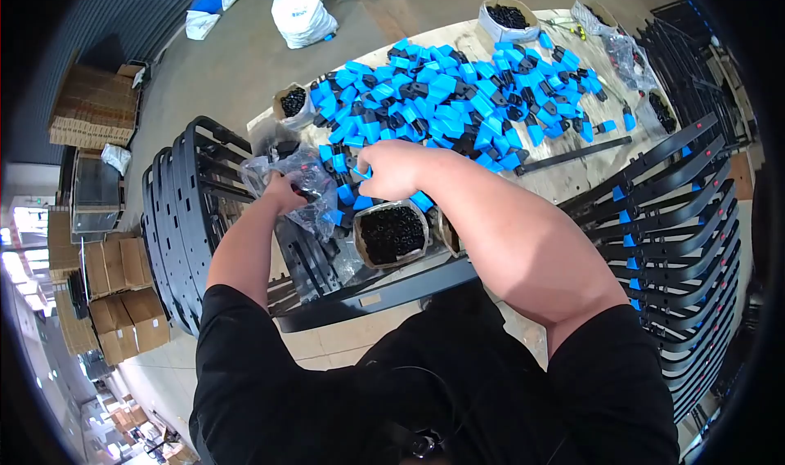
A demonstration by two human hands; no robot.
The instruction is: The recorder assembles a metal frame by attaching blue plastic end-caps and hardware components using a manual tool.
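Observation:
My left hand reaches into a clear plastic bag that has dark parts in it. Its fingers are curled, and whatever they grip is hidden by the bag. Over the near left edge of a heap of blue and black plastic pieces is my right hand. A bit of a blue plastic piece shows between its bent fingers and thumb. Right below this hand sits an open box of small black parts.
A long black metal bar runs along the table's near edge. Curved black frames are stacked at left and right. A loose black bar lies right of the heap. More containers of black parts stand around the table.

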